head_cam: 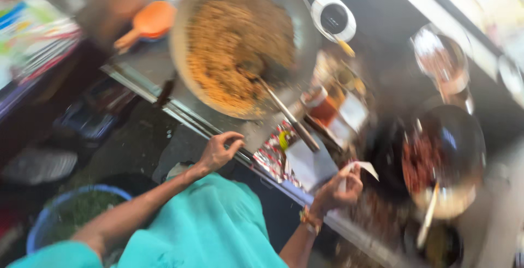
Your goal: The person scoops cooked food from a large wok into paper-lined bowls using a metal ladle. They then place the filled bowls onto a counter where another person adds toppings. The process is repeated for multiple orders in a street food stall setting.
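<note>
Item: slip of white paper (pixel 357 171), pinched in the right hand (pixel 338 189) above the near edge of the bench (pixel 305 194). Judged light, thin and limp; it would crease or tear easily and is best held at one edge between finger and thumb, as it is here. A bangle sits on that wrist.

Left hand (pixel 218 150): fingers curled loosely, near the metal rim of the bench; whether it grips anything cannot be told through the blur.

Adjacent: large wok (pixel 243 39) filled with fried rice (pixel 234 49), a long-handled ladle (pixel 278 104) resting in it with the handle pointing toward the person. To the right, a smaller dark pan (pixel 447 159) with reddish food and a pale spatula (pixel 428 213). Beyond the wok, a white cup of dark liquid (pixel 333 18), an orange scoop (pixel 150 22), and small containers (pixel 333 101) of sauces or seasonings.

Lower left: blue tub (pixel 38 224) of chopped greens, partly cut off.

Limits: the whole frame is motion-blurred; container contents, the paper's markings and the far right items are indistinct. A teal garment (pixel 202 230) covers the foreground.
</note>
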Tool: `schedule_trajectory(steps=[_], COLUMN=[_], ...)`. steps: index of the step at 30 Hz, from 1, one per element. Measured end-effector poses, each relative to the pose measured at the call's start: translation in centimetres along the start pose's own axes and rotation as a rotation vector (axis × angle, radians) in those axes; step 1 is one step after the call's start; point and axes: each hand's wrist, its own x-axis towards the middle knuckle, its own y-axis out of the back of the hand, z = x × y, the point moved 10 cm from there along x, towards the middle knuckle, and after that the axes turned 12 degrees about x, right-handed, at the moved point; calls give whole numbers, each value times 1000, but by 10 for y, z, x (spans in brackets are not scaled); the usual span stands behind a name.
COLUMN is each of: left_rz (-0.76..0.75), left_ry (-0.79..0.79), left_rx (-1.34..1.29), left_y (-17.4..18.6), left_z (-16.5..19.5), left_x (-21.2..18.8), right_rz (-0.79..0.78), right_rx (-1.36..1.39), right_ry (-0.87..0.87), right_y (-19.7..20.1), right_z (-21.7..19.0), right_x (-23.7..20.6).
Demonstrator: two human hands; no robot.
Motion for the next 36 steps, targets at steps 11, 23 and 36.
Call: schedule_trajectory(steps=[11, 23, 36], left_rz=[382, 1526, 1837], left_ry=[-38, 443, 826], left_rx=[-619, -260, 1041], left_y=[130, 546, 792], left_z=[-54, -329, -398], left_x=[-25, -338, -512], right_rz=[-1536, -2021, -2320], right_rx=[85, 271, 321], right_ry=[382, 459, 384], right_y=[-310, -416, -493], right_z=[-210, -317, -399], right_x=[-262, -509, -713])
